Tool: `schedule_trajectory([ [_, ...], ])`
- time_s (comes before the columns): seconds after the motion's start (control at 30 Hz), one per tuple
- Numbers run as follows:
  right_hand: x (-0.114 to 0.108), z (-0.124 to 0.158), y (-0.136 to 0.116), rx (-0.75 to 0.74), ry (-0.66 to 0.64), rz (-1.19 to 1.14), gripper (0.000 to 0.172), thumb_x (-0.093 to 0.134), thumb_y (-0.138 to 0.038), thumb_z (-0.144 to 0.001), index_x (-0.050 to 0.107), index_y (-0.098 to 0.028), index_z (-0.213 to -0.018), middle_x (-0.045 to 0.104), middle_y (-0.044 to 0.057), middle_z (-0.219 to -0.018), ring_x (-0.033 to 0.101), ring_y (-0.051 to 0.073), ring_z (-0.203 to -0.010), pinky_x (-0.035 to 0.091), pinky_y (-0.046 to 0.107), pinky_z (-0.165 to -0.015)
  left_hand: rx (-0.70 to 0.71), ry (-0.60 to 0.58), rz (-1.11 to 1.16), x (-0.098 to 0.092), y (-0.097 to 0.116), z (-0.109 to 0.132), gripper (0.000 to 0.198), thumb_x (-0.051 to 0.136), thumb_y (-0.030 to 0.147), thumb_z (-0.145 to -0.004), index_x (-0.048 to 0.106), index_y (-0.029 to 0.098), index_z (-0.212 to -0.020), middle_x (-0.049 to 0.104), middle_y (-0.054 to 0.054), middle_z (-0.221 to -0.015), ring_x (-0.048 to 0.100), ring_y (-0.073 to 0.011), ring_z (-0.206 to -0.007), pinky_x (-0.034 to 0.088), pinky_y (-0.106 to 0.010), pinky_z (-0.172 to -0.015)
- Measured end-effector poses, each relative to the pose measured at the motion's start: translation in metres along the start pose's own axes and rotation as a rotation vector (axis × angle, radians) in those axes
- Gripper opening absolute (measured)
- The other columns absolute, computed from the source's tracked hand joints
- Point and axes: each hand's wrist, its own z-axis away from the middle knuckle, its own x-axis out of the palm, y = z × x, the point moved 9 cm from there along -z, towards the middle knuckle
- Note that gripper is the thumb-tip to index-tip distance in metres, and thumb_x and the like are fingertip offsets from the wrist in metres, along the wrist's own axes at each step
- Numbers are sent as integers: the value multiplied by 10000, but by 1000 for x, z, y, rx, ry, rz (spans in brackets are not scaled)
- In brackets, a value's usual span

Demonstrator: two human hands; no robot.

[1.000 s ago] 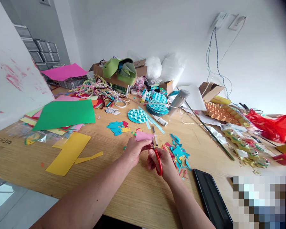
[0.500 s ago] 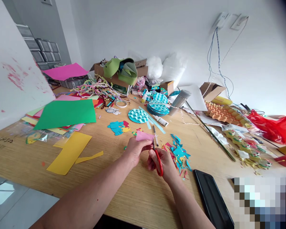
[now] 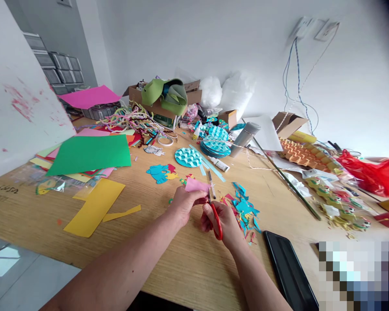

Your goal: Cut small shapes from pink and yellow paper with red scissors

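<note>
My left hand (image 3: 183,204) pinches a small pink piece of paper (image 3: 195,185) above the wooden table (image 3: 188,263). My right hand (image 3: 225,222) is closed round red-handled scissors (image 3: 215,216), whose blades meet the right edge of the pink paper. Both hands sit close together near the middle of the table's front half. Just right of them lies a heap of blue and red paper scraps (image 3: 243,206).
Green (image 3: 89,154), yellow (image 3: 95,206) and pink paper sheets lie at the left. Blue scalloped discs (image 3: 187,157), a blue cut-out fish (image 3: 158,172), a pen (image 3: 211,183), a grey bottle (image 3: 244,137), boxes and a red bag (image 3: 371,172) crowd the back. A black tablet (image 3: 288,272) lies front right.
Almost nothing differs. The hands, paper and scissors stay in the same place; only the camera view has drifted slightly.
</note>
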Motion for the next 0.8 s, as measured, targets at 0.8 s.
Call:
schedule_trajectory([
  [0.8,-2,1,1,15,-5,85,552,614,-723,-684,521,-182,-621,604,6,-475,583,146,-386,443,228,-372,-24,12,-73,-5,2,-4,122,719,158,-513,672,97,-608,634,-47,-571,583,-127,-537,493,-255,-575],
])
